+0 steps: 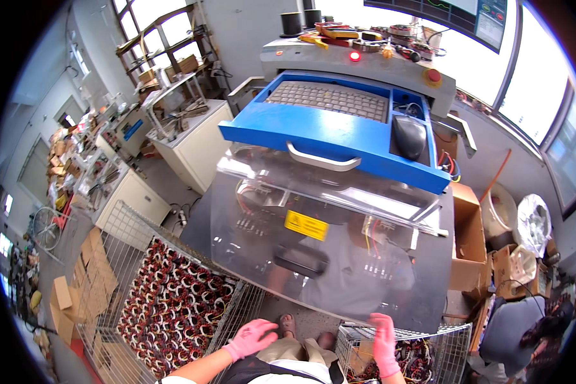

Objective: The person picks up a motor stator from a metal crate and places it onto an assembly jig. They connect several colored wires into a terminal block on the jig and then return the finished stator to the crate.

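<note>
My left hand (253,338), in a pink glove, hangs in front of my body with its fingers stretched out and apart. It is empty, close to the wire basket (232,313) on the left. That basket is full of wound ring-shaped parts (173,301) with red, black and white wires. My right hand (383,342), also pink-gloved, is raised with fingers up over a second wire basket (451,345) of similar parts. Nothing shows in it. Ahead of both hands is a machine with a clear hinged cover (358,269), lowered, bearing a black handle (301,261) and a yellow warning label (306,224).
Above the cover, a blue drawer (326,131) sticks out with a keyboard (329,100) and a mouse (409,136). A red stop button (432,77) and pliers (313,41) are higher up. Cardboard boxes (467,237) stand right, a chair (512,339) beyond, flattened cardboard (96,275) left.
</note>
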### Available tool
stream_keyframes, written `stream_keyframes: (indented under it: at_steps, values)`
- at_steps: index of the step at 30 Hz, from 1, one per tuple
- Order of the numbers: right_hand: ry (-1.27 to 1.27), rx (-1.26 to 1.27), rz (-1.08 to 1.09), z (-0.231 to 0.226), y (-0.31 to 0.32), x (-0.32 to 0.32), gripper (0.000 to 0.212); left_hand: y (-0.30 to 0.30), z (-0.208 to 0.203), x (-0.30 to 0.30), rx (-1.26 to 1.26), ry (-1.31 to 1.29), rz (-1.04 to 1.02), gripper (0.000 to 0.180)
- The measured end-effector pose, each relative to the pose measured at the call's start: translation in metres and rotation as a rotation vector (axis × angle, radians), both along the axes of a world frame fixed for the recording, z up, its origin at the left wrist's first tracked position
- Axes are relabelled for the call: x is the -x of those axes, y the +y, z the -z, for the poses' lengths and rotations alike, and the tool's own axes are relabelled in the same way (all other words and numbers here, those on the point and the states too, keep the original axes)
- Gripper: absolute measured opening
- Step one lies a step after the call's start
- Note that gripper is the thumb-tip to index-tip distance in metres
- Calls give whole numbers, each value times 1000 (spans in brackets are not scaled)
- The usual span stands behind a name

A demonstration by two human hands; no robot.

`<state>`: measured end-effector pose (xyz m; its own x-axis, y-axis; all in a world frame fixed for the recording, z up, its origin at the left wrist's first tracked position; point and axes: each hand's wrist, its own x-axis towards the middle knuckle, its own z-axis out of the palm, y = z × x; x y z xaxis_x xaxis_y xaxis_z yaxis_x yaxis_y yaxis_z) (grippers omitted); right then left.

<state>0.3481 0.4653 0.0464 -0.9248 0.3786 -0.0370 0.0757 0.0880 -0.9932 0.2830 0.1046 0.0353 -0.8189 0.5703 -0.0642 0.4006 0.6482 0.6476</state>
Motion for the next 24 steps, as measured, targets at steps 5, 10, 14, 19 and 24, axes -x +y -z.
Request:
stream_keyframes:
  at_steps: [5, 10, 14, 19, 24]
  values:
    - [80, -424, -365, -21, -64, 69, 16, 40, 10, -2, -20, -15, 182, 39]
    - [82, -417, -564, -40, -114, 114, 20, 58, 14, -2, -67, 72, 233, 41]
    - [53, -352, -534, -38, -137, 128, 21, 69, 15, 6, -24, 20, 274, 41]
    - [8, -280, -524, -36, -149, 131, 23, 118, 38, 17, -341, -282, 349, 51]
    - [18, -96, -644, -24, -121, 136, 33, 206, 31, 67, -77, 266, 437, 68]
